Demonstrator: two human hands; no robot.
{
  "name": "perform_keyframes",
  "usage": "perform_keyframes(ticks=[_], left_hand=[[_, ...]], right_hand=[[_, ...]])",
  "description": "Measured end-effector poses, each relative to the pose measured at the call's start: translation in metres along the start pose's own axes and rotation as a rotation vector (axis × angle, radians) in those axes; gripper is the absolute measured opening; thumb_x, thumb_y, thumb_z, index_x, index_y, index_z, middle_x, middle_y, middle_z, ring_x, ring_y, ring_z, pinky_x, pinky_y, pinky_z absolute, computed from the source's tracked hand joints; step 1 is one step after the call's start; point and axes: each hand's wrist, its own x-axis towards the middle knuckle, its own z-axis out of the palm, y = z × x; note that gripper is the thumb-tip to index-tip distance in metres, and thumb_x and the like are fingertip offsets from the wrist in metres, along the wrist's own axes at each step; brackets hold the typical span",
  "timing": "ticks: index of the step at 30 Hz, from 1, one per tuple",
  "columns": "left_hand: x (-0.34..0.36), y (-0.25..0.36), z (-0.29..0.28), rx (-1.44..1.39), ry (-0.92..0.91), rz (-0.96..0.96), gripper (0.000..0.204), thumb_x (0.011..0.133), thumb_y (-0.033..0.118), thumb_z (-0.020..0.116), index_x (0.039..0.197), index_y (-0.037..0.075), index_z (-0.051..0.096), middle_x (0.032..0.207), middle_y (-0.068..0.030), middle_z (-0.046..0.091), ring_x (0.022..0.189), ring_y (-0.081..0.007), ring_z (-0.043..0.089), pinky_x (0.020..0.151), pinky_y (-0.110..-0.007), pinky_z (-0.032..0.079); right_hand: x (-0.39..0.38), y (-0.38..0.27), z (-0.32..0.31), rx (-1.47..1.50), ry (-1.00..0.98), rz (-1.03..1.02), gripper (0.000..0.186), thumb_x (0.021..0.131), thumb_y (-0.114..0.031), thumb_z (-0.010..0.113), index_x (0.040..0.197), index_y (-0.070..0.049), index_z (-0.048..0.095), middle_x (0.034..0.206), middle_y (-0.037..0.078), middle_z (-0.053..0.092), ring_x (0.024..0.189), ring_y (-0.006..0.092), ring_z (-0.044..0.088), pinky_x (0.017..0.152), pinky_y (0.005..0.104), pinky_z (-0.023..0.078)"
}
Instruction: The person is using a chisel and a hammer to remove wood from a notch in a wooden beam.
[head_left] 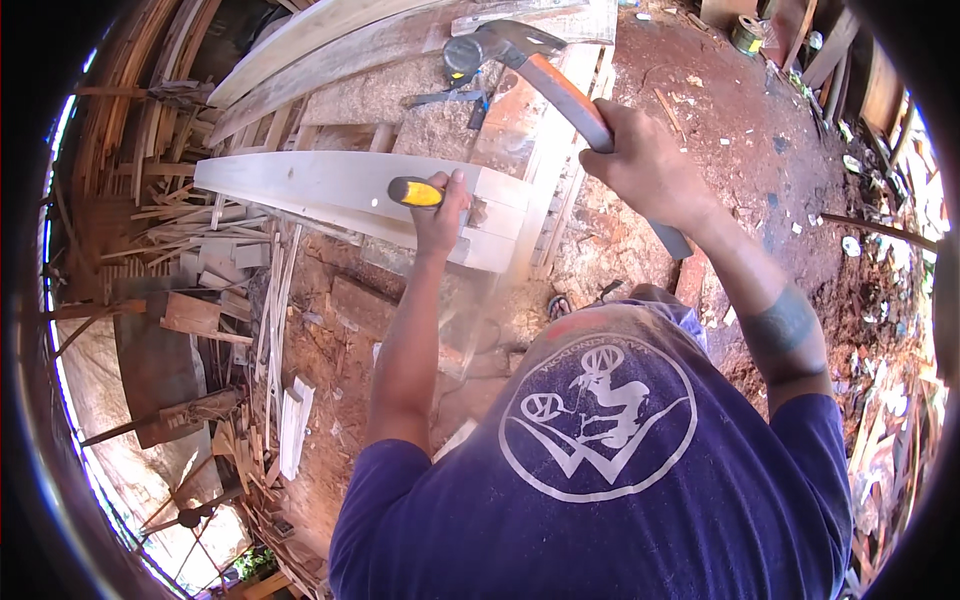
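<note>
My left hand [440, 218] is wrapped round a chisel [418, 193] with a yellow and black handle. It holds the chisel over the near end of a long pale wooden beam [310, 178], where lines cross the wood and a small dark notch shows. The blade is mostly hidden by my fingers, so I cannot tell whether its edge touches the wood. In my right hand [650, 165] is a claw hammer [565, 90] with an orange and grey handle. Its head is raised up and to the left, beyond the chisel and apart from it.
Long pale boards [320, 45] lie behind the beam. A dark tool [480, 105] rests near them. Scrap wood [215, 310] is heaped on the left, and offcuts and litter cover the reddish floor [690, 90]. A sandalled foot [560, 306] shows below the beam's end.
</note>
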Motion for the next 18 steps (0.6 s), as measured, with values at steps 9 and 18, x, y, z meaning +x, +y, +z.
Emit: perform_keyframes(ticks=[9,18], left_hand=[[0.006,-0.002,0.0,0.258,-0.023,-0.034,0.044,0.101,0.021,0.065,0.065,0.01,0.042,0.057,0.0018,0.045,0.054,-0.0076,0.042,0.052,-0.028,0.037],[0.011,-0.016,0.004,0.173,0.035,-0.013,0.043,0.098,0.022,0.069,0.063,0.01,0.047,0.055,0.0033,0.048,0.052,-0.0063,0.044,0.049,-0.026,0.037]], right_hand=[[0.025,-0.061,-0.046,-0.212,0.29,-0.549,0.02,0.085,-0.01,0.068,0.1,0.003,0.064,0.077,0.023,0.067,0.071,0.037,0.07,0.068,0.0449,0.055],[0.023,-0.027,0.027,-0.298,-0.312,-0.255,0.028,0.088,-0.002,0.053,0.115,0.007,0.054,0.071,0.026,0.066,0.066,0.0443,0.069,0.062,0.0524,0.056]])
